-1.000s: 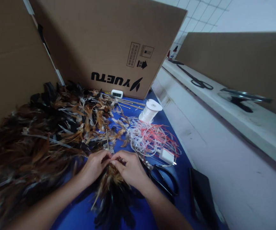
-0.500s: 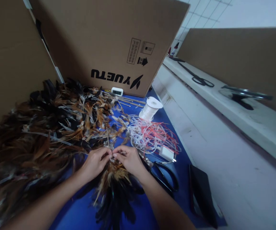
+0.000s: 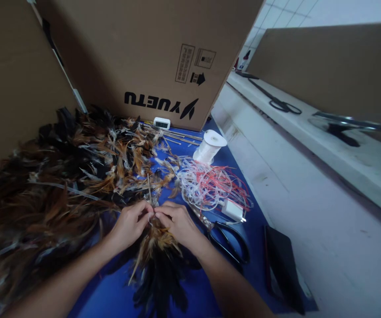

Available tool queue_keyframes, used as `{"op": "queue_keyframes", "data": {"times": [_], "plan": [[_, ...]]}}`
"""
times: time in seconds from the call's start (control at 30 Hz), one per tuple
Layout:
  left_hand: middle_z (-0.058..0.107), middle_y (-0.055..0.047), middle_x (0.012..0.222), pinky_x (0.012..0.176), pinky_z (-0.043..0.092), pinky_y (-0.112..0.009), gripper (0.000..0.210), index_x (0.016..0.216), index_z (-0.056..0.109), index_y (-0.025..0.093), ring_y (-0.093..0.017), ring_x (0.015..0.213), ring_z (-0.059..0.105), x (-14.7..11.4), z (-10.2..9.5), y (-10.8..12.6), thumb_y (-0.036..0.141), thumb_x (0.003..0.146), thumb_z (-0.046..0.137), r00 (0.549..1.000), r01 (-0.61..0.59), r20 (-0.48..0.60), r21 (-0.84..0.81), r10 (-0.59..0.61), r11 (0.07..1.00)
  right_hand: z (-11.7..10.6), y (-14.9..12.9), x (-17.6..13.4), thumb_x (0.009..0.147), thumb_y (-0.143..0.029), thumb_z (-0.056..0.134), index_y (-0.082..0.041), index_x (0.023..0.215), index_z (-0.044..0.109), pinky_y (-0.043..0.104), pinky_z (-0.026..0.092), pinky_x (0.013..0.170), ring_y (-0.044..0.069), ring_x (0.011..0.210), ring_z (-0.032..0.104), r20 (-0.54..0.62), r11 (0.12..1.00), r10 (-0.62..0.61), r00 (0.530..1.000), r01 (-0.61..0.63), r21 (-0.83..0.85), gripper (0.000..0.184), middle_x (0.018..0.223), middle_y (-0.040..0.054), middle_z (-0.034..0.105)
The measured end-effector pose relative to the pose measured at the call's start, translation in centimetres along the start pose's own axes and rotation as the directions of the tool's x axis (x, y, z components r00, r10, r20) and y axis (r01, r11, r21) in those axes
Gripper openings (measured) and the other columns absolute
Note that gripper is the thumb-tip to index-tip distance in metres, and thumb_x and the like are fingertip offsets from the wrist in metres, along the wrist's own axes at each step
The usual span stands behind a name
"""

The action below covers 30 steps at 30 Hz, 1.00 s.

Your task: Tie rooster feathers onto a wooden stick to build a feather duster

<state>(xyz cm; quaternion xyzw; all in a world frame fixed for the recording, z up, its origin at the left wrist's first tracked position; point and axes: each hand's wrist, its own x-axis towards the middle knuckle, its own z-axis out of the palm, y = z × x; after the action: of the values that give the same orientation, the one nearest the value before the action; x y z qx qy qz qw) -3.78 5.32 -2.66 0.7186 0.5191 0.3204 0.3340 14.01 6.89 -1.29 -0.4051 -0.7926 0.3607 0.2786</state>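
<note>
A bundle of black and golden-brown feathers points toward me on the blue table. At its upper, quill end my left hand is closed in a pinch, thumb against fingers. Pinching from the other side is my right hand, its fingertips touching or nearly touching the left ones. Whether a thread or band lies between the fingertips is hidden. A thin stick extends just beyond the fingers. To the right of my right hand lie black-handled scissors, their blades partly under a tangle of clear and red strips.
Loose feathers heap up across the left side. Beyond the tangle stands a white spool, with a white plug adapter nearer. A cardboard box walls off the back. A black flat case lies at the table's right edge.
The view has shifted slightly. Both hands stay pinched at the quill end, and the fingertips have drawn a little closer together.
</note>
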Motion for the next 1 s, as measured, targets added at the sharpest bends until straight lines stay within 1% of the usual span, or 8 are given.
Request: {"op": "queue_keyframes", "data": {"times": [0.13, 0.27, 0.4, 0.53, 0.7, 0.87, 0.93, 1.0], "plan": [[0.057, 0.003, 0.063, 0.056, 0.042, -0.02, 0.012, 0.078, 0.054, 0.018, -0.011, 0.056, 0.056, -0.1, 0.0, -0.1, 0.024, 0.086, 0.047, 1.0, 0.023, 0.017, -0.021, -0.023, 1.0, 0.0, 0.1, 0.0, 0.089, -0.017, 0.049, -0.019, 0.08, 0.068, 0.021, 0.04, 0.068, 0.012, 0.071, 0.054, -0.002, 1.0, -0.008, 1.0, 0.008, -0.014, 0.021, 0.072, 0.0003, 0.058], [0.058, 0.002, 0.063, 0.055, 0.041, -0.02, 0.012, 0.079, 0.055, 0.018, -0.011, 0.055, 0.057, -0.1, -0.1, 0.1, 0.024, 0.086, 0.047, 0.999, 0.033, 0.032, -0.026, -0.032, 0.999, -0.1, 0.1, 0.1, 0.09, -0.018, 0.047, -0.019, 0.082, 0.066, 0.021, 0.039, 0.069, 0.011, 0.072, 0.054, 0.007, 0.999, -0.017, 1.0, 0.017, -0.04, 0.021, 0.075, 0.0005, 0.058], [0.058, 0.002, 0.063, 0.055, 0.041, -0.02, 0.011, 0.078, 0.054, 0.018, -0.011, 0.057, 0.056, -0.1, -0.2, 0.5, 0.023, 0.085, 0.047, 0.999, 0.015, 0.035, 0.014, -0.016, 1.0, -0.3, -0.1, 0.3, 0.089, -0.016, 0.046, -0.019, 0.078, 0.064, 0.02, 0.039, 0.068, 0.011, 0.07, 0.053, 0.04, 0.997, -0.039, 0.998, 0.042, -0.066, 0.021, 0.072, -0.0003, 0.057], [0.056, 0.003, 0.06, 0.055, 0.04, -0.02, 0.013, 0.076, 0.053, 0.018, -0.011, 0.055, 0.055, -0.1, -0.4, 0.5, 0.025, 0.086, 0.047, 0.998, 0.026, 0.064, -0.012, -0.025, 1.0, 0.0, 0.1, 0.3, 0.086, -0.014, 0.049, -0.018, 0.074, 0.062, 0.02, 0.038, 0.067, 0.011, 0.068, 0.051, 0.009, 0.993, -0.068, 0.998, 0.068, -0.097, 0.018, 0.072, -0.0005, 0.056], [0.057, 0.004, 0.059, 0.055, 0.042, -0.021, 0.014, 0.079, 0.051, 0.019, -0.011, 0.054, 0.056, -0.1, -0.1, -0.2, 0.029, 0.087, 0.047, 0.989, 0.142, 0.062, -0.18, -0.133, 0.973, 1.3, 0.6, 0.2, 0.079, -0.012, 0.05, -0.018, 0.069, 0.059, 0.021, 0.038, 0.065, 0.01, 0.064, 0.049, -0.106, 0.986, -0.129, 0.986, 0.117, -0.115, 0.014, 0.068, -0.001, 0.055], [0.058, 0.006, 0.054, 0.051, 0.046, -0.022, 0.016, 0.08, 0.042, 0.021, -0.012, 0.049, 0.057, 0.1, 0.7, -0.6, 0.028, 0.08, 0.056, 0.956, 0.281, 0.059, -0.473, -0.288, 0.835, 2.1, 0.8, 0.2, 0.074, -0.009, 0.05, -0.018, 0.065, 0.056, 0.021, 0.037, 0.061, 0.01, 0.06, 0.048, -0.198, 0.982, -0.167, 0.966, 0.145, -0.123, 0.014, 0.064, -0.0013, 0.054], [0.057, 0.008, 0.052, 0.049, 0.046, -0.022, 0.021, 0.081, 0.039, 0.022, -0.012, 0.047, 0.057, 0.1, 0.8, -0.4, 0.025, 0.077, 0.059, 0.945, 0.298, 0.048, -0.537, -0.324, 0.789, 2.2, 0.7, 0.1, 0.073, -0.008, 0.05, -0.018, 0.064, 0.055, 0.021, 0.037, 0.06, 0.01, 0.059, 0.048, -0.215, 0.983, -0.155, 0.964, 0.13, -0.129, 0.015, 0.064, -0.0015, 0.054], [0.057, 0.008, 0.052, 0.05, 0.046, -0.021, 0.019, 0.082, 0.041, 0.022, -0.012, 0.047, 0.056, 0.1, 0.9, -0.3, 0.024, 0.077, 0.059, 0.943, 0.298, 0.045, -0.55, -0.328, 0.78, 2.3, 0.7, 0.1, 0.072, -0.008, 0.05, -0.018, 0.064, 0.055, 0.021, 0.038, 0.06, 0.01, 0.059, 0.048, -0.227, 0.984, -0.147, 0.963, 0.12, -0.129, 0.014, 0.064, -0.0015, 0.054]]}}
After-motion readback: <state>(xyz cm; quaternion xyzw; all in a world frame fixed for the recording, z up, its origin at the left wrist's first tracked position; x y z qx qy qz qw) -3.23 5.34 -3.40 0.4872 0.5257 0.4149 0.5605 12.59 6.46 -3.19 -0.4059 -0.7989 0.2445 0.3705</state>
